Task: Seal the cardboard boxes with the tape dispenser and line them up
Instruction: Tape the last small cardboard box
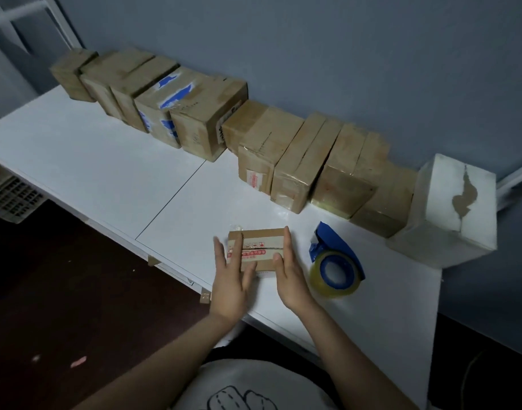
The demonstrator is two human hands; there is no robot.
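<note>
1. Small cardboard box (258, 247) lies flat near the front edge of the white table (105, 173); a dark seam crosses its red print; whether tape covers it, I cannot tell.
2. Left hand (228, 279) presses straight fingers on top; right hand (289, 276) lies flat-fingered against its right end.
3. Tape dispenser (336, 255), blue with a glossy yellowish roll, rests ungripped just beside.
4. Row of boxes (194, 122), many tape-shiny, lines the wall; probably nearly done.

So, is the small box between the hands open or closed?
Closed: the small box has both flaps flat, meeting at a middle seam.
</note>
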